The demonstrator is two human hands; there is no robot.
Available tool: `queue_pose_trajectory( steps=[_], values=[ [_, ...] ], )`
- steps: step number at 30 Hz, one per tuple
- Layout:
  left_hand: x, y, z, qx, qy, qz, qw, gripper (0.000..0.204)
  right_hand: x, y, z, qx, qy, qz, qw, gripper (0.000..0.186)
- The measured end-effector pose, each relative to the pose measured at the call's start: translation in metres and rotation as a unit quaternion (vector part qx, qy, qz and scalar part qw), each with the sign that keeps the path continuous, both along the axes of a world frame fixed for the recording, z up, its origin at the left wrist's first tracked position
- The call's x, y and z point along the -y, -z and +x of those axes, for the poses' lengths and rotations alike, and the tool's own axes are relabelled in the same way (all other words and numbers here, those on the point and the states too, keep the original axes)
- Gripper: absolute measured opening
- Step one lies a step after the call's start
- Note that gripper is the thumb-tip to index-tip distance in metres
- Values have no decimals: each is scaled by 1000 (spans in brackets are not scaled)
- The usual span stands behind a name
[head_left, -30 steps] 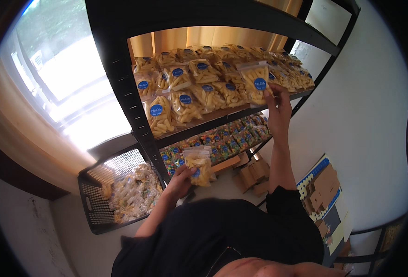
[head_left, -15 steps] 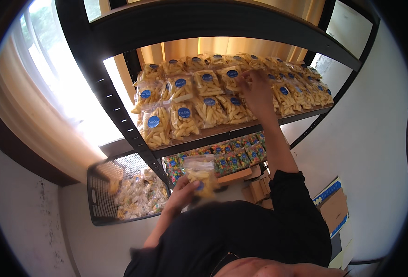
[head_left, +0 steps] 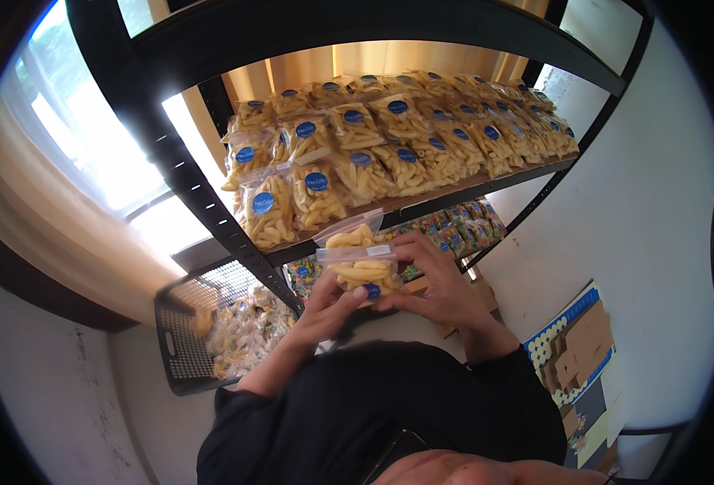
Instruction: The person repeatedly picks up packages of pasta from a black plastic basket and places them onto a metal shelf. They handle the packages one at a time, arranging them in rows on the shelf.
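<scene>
In front of my chest, at the shelf's edge, I hold a clear zip bag of pale yellow snack sticks [head_left: 363, 272] with a round blue label low on its front. A second bag of snack sticks [head_left: 352, 236] shows just behind and above it. My left hand [head_left: 331, 311] is closed on the left side of the front bag, thumb across its face. My right hand [head_left: 433, 283] grips the right side, its fingers round the back and partly hidden. Which fingers hold the rear bag I cannot tell.
Rows of similar snack bags [head_left: 316, 190] fill the black metal shelf [head_left: 357, 50]. Bags of colourful snacks [head_left: 454, 230] sit on the shelf below. A dark plastic basket [head_left: 181, 356] of bagged items stands at lower left. Flattened cardboard [head_left: 585, 347] leans by the right wall.
My right hand has come down from the shelf's bags to meet my left hand. Two bags now show together between my hands, where my left hand alone held one.
</scene>
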State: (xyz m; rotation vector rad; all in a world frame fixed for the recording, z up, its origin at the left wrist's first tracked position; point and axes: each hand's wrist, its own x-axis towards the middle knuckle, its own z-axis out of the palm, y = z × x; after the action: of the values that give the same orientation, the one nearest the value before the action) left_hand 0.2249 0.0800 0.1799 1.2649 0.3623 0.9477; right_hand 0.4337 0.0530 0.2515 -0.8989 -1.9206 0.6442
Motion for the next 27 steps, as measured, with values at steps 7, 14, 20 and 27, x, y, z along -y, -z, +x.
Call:
queue_pose_trajectory(
  steps=[7, 14, 20, 27],
  values=[
    [-10, -16, 32, 35, 91, 27, 995, 59, 22, 7, 25, -71, 127, -31, 989, 46],
    [-8, -21, 37, -89, 49, 129, 986, 60, -29, -25, 88, -173, 281, 8, 944, 41],
    [-6, -11, 34, -148, -8, 196, 969, 58, -126, -47, 127, -4, 356, 41, 934, 38],
    [2, -1, 33, -129, -63, 158, 977, 65, -187, -51, 119, 136, 347, 31, 927, 37]
  ],
)
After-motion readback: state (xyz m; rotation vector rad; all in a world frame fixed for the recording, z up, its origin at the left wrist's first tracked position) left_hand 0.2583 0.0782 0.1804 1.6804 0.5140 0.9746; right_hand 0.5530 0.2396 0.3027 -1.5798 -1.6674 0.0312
